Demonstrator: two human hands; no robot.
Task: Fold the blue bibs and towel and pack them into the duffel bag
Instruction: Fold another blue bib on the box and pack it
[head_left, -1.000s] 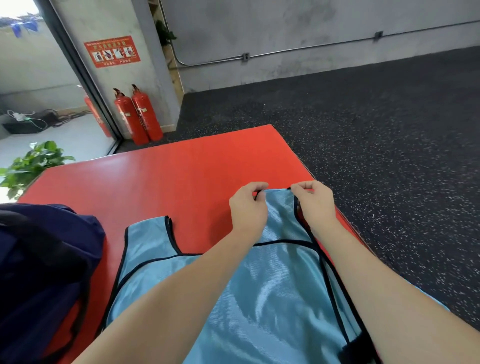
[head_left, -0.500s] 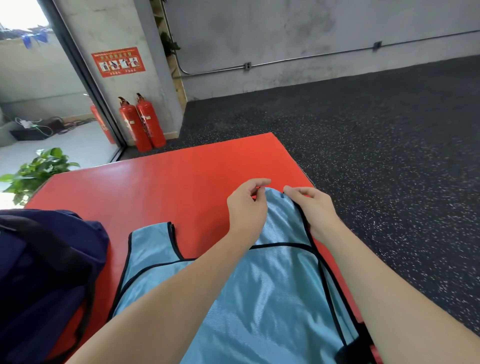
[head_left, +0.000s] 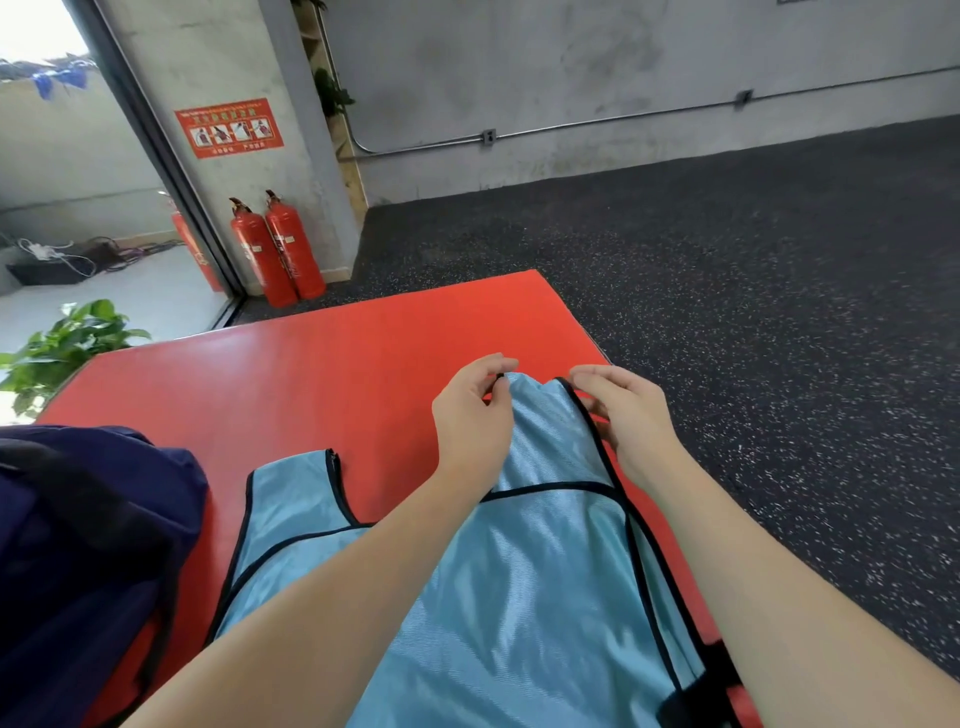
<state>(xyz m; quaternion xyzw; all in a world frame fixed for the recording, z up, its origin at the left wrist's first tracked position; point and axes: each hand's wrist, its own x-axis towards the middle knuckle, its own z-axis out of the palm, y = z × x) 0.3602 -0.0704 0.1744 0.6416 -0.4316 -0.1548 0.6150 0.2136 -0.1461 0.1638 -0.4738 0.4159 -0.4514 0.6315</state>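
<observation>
- Directly under both hands, a blue bib (head_left: 524, 587) lies spread on the red mat (head_left: 332, 379), its long axis running from the person's body out toward the far edge of the mat, shoulder straps farthest away.
- At the far end of the right-hand strap, the left hand (head_left: 470, 421) pinches the black-trimmed corner between thumb and fingertips.
- Just across the strap's end, the right hand (head_left: 626, 415) sits with fingers curled at the black-trimmed edge; whether they actually grip the cloth or only rest against it cannot be told.
- Both hands are about equally near the strap tip, one on each side, so a fold of this end back toward the body looks like the step in hand.
- To the left of the left forearm, the bib's other strap (head_left: 296, 488) lies flat and untouched.
- Farther left, well apart from both hands, the dark navy duffel bag (head_left: 88, 561) rests on the mat; its opening is not visible, so its contents cannot be judged.
- No towel is visible.
- Beyond the mat, two red fire extinguishers (head_left: 275, 249) stand by the wall, with a potted plant (head_left: 62, 348) off to the left.
</observation>
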